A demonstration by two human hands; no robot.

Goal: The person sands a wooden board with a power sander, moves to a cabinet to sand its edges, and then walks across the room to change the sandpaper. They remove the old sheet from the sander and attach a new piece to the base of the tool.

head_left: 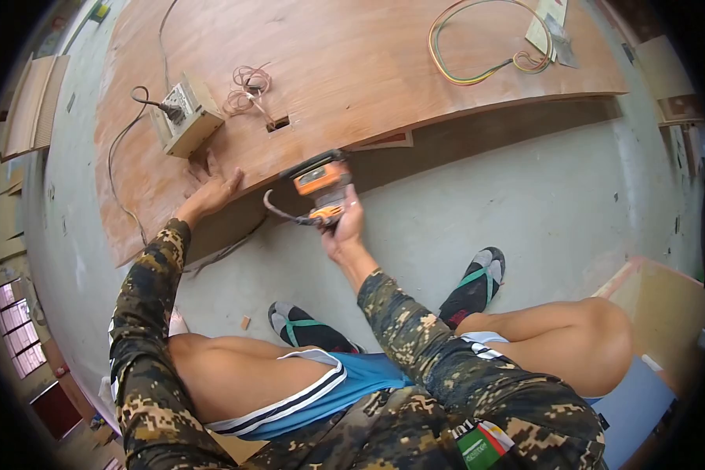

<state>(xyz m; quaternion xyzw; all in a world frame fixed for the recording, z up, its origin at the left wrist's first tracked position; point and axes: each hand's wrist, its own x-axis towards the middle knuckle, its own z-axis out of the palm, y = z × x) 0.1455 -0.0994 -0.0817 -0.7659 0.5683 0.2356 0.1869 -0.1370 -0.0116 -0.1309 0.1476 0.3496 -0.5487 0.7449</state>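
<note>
My right hand (345, 227) is wrapped around the body of an orange and black power sander (321, 182). Its flat black pad is turned toward the front edge of a large reddish-brown wooden panel (329, 55), right at that edge. A cord curls out from the sander's rear. My left hand (211, 188) lies with fingers spread on the panel near the same edge, just below a wooden socket box (192, 117) that has a black plug (172, 112) in it.
A small rectangular cutout (277, 124) and a pinkish coiled wire (248, 90) lie beside the box. Coloured wires (470, 81) and a grey scraper-like piece (562, 43) rest at the panel's far right. Dark cable (231, 249) runs beneath the panel. My sandalled feet (478, 283) stand on the grey floor.
</note>
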